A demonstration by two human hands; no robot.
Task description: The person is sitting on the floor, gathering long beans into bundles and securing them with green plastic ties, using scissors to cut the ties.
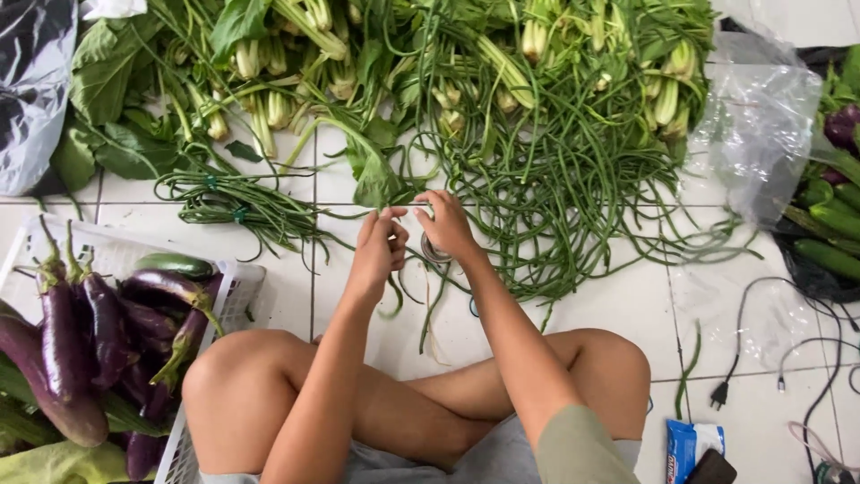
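A loose heap of long, thin green yardlong beans lies spread on the white tiled floor straight ahead of the seated person, its trailing ends reaching toward the crossed knees. The beans look light, limp and springy, prone to tangling and to snapping if bent sharply; gathering several near their middle would probably control them best. Both hands meet at the near edge of the heap. The left hand has its fingers curled, pinching what seems to be a thin strand or band, too small to tell. The right hand is bent over a small round roll, fingertips close to the left hand's; whether it grips anything I cannot tell. To the left lie two tied bundles of the same beans, beyond them leafy green stalks. A white plastic basket of purple aubergines sits beside the left knee, a black power cable on the right
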